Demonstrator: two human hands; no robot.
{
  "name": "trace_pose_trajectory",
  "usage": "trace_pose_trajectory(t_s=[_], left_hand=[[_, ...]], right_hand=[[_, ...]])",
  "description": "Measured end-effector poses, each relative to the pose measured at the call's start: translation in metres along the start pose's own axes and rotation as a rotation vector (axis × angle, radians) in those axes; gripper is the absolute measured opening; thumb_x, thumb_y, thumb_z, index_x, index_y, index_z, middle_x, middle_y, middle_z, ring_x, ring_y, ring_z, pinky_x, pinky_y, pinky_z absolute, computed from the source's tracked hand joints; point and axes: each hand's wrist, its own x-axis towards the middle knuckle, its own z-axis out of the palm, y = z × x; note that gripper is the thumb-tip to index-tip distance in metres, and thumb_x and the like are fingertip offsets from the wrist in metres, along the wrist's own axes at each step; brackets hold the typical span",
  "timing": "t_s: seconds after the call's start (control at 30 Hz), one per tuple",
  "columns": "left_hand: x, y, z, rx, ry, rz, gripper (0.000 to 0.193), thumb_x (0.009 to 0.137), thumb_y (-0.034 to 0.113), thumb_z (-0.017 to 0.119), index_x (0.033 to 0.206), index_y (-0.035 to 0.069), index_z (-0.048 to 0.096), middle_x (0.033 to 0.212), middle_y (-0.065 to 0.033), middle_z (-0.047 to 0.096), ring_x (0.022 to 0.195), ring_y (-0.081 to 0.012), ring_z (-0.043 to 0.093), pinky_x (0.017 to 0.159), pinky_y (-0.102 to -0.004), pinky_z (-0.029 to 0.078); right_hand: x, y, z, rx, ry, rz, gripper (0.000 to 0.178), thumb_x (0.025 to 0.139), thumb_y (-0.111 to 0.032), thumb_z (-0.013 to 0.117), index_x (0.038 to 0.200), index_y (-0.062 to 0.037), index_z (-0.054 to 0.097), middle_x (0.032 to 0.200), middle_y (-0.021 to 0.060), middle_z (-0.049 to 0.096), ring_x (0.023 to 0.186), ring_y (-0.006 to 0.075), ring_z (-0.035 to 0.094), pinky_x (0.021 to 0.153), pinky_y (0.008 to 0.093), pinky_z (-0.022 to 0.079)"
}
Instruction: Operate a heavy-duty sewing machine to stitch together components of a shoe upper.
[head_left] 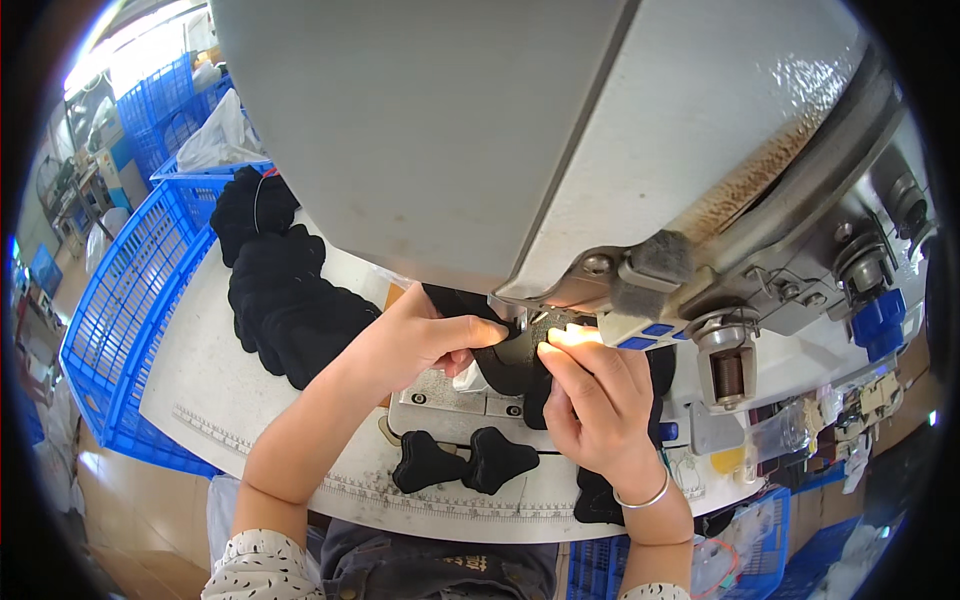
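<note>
Cloth (pixel 507 380), matte black with a curved edge, lies beneath the sewing machine (pixel 420 140); left hand (pixel 425 338), fingers curled, lays its thumb there, right hand (pixel 603 390) its bunched fingertips; whether either grip pinches, I cannot tell.

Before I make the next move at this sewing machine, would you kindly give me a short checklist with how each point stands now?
1. Left hand steadying the black fabric: ok, thumb on it.
2. Right hand on the work: ok, fingertips at its right side.
3. Fingers safely clear of the needle: cannot tell; both hands are close to the stitching area and the needle point is not clear.
4. Small black pieces apart from the hands: ok, lying in front on the white table.
5. Bracelet away from the stitching area: ok, on the right wrist.
</note>
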Motion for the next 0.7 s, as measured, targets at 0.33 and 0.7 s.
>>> trace_pose_trajectory(t_s=[0.33, 0.7], left_hand=[[0.015, 0.009, -0.017, 0.106, -0.029, -0.071, 0.006, 0.075, 0.001, 0.059, 0.078, -0.002, 0.063, 0.056, -0.0040, 0.050, 0.050, -0.0111, 0.046, 0.046, -0.0251, 0.034], [0.025, -0.006, -0.022, 0.001, -0.063, 0.029, 0.013, 0.071, 0.007, 0.060, 0.062, 0.000, 0.056, 0.048, -0.0033, 0.046, 0.040, -0.0101, 0.043, 0.037, -0.0227, 0.026]], right_hand=[[0.003, -0.002, 0.007, -0.036, 0.027, -0.016, 0.034, 0.064, 0.005, 0.057, 0.099, 0.0005, 0.059, 0.096, 0.0118, 0.059, 0.080, 0.0245, 0.056, 0.067, 0.0309, 0.041], [0.008, -0.005, 0.003, -0.120, -0.001, -0.038, 0.035, 0.065, 0.003, 0.057, 0.100, 0.0005, 0.059, 0.099, 0.0121, 0.059, 0.074, 0.0224, 0.055, 0.064, 0.0296, 0.041]])
